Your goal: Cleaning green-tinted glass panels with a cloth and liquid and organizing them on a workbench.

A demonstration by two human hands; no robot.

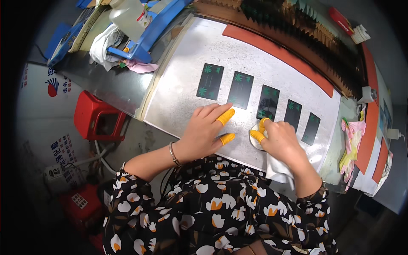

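Observation:
Several dark rectangular panels with green leaf-like marks lie in a row on the white work surface [178, 85]. My left hand [206, 127] is open, with yellow finger cots on thumb and index finger. Its fingertips are at the lower edge of the second panel from the left [241, 87]. My right hand [282, 138], also in yellow finger cots, is closed over a white cloth [278, 169] that hangs out below the palm. Partly hidden under its thumb is a round white piece [256, 138], just below the middle panel [268, 101]. I cannot tell whether the fingers grip that piece.
Along the far edge run an orange-red strip [280, 55] and a rack with dark jagged pieces [297, 25]. At upper left, a blue tray [159, 32] stands beside a translucent bottle [129, 19]. A pink-and-yellow cloth [352, 142] hangs at right. A red stool [100, 117] stands left.

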